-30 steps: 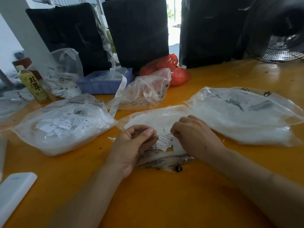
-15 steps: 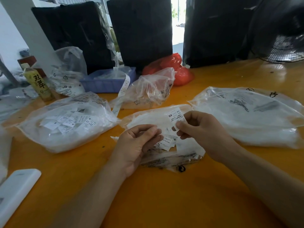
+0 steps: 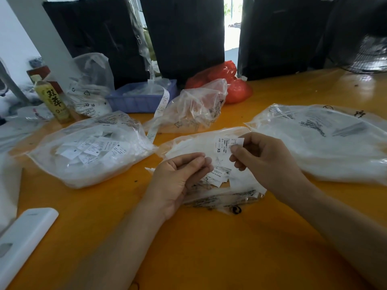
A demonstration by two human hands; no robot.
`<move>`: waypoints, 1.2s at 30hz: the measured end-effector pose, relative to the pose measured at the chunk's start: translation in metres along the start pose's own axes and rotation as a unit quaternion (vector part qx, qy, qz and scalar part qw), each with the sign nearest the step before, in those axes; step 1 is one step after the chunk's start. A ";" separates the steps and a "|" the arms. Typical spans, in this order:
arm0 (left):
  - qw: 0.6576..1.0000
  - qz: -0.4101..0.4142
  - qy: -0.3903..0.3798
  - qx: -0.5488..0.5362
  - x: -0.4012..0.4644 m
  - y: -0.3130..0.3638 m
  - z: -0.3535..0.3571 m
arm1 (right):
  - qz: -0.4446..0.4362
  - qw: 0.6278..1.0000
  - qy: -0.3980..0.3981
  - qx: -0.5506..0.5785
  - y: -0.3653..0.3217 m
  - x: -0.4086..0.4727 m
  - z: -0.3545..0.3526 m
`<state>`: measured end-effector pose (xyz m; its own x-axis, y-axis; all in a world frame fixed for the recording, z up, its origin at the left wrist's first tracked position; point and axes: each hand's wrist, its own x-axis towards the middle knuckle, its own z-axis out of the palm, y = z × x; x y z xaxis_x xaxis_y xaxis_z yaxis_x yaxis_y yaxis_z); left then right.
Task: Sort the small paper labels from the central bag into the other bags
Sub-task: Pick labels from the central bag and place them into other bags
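Orange glossy surface [image 3: 209,248] fills the lower frame; a white flat rectangular device [image 3: 23,237] lies at lower left. Left hand [image 3: 180,181], centre frame, palm up, fingers curled, thumb meeting fingertips; whether it holds a label I cannot tell. Right hand [image 3: 266,162] pinches a small white paper label marked "XS" [image 3: 227,146] between thumb and forefinger, lifted just above the central clear plastic bag [image 3: 230,197]. Loose white printed labels [image 3: 217,176] lie at that bag's mouth between both hands. Left of centre, a clear bag of S and M labels [image 3: 90,151]. Right, a large clear bag of white contents [image 3: 326,143]. Beyond: crumpled clear bag [image 3: 196,109], blue plastic tray [image 3: 142,97], red plastic bag [image 3: 230,82], yellow-labelled bottle [image 3: 52,99].
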<state>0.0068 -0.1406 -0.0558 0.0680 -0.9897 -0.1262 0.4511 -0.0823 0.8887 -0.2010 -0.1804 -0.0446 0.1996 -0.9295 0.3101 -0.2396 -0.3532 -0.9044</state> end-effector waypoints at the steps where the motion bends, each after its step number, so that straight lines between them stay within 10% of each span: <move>1: 1.000 0.001 0.001 -0.001 0.000 0.000 0.000 | 0.002 1.000 -0.004 -0.009 0.000 0.000 0.000; 19: 0.983 0.068 0.014 0.172 -0.005 -0.003 0.001 | -0.037 0.979 -0.054 -0.191 0.002 -0.005 0.006; 36: 0.979 0.052 0.031 0.195 -0.006 -0.002 0.004 | -0.081 0.988 -0.045 -0.126 -0.002 -0.013 0.019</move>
<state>0.0019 -0.1351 -0.0552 0.1544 -0.9871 -0.0416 0.0657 -0.0318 0.9973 -0.1848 -0.1656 -0.0529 0.3357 -0.8497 0.4067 -0.4241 -0.5218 -0.7402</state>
